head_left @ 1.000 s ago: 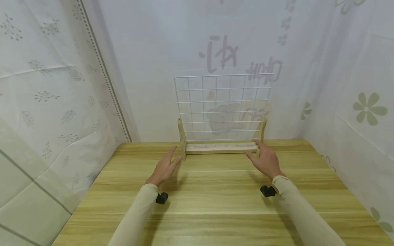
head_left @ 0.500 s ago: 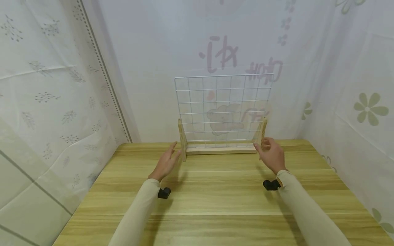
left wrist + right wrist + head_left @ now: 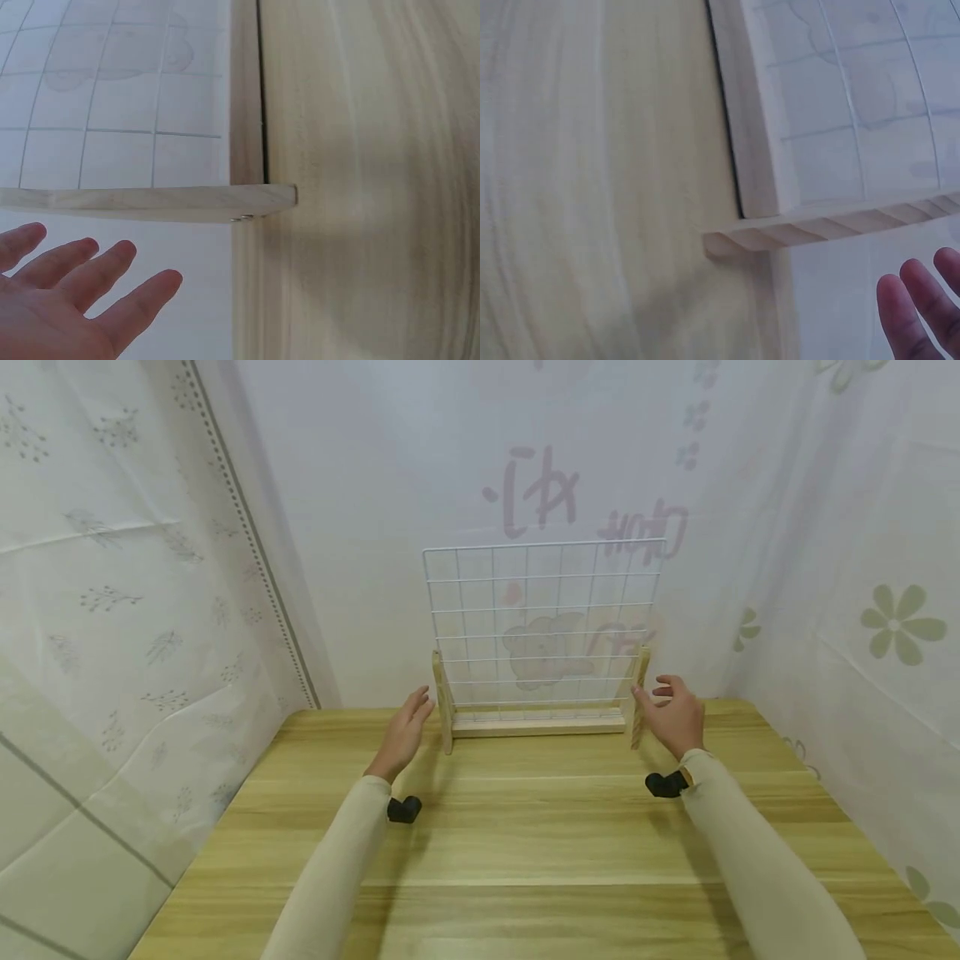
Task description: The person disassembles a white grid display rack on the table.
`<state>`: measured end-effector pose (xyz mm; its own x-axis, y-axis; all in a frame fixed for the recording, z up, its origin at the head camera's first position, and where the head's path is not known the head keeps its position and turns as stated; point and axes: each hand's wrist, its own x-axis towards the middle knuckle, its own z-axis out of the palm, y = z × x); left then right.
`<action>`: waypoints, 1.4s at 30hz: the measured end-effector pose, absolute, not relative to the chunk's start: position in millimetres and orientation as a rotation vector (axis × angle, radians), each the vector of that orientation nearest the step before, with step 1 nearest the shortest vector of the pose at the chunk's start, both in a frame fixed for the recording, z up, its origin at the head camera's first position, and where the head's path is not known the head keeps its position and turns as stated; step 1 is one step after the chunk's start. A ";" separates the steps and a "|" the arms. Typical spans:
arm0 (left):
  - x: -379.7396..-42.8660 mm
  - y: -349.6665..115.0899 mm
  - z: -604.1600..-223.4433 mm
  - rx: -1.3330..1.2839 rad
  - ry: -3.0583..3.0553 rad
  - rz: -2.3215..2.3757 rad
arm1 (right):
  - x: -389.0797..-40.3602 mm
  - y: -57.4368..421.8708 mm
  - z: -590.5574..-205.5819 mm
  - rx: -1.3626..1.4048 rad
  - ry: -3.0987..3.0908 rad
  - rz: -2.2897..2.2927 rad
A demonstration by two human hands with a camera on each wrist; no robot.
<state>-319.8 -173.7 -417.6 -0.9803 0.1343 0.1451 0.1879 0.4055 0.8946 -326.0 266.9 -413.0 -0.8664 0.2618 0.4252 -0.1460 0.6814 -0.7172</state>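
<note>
filling the view, a wood-grain table (image 3: 525, 843) between patterned curtains (image 3: 135, 568)

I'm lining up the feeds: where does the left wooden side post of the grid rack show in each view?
Head: the left wooden post stands left of centre, just right of the left hand.
Left wrist: it is the pale wooden bar running across mid-frame, above the fingers.
Right wrist: not in it; the post seen there is the right one.
Shared landmark: the white wire grid, also at the top of both wrist views.
</note>
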 end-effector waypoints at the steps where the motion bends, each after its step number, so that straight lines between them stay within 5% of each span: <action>1: -320.6 -173.6 -416.3 -0.291 -2.586 -1.673 | -327.3 267.8 -411.0 -0.089 -2.393 1.080; 42: -365.8 -152.5 -368.0 -0.200 -2.417 -1.936 | -363.7 264.7 -356.2 0.087 -2.616 1.376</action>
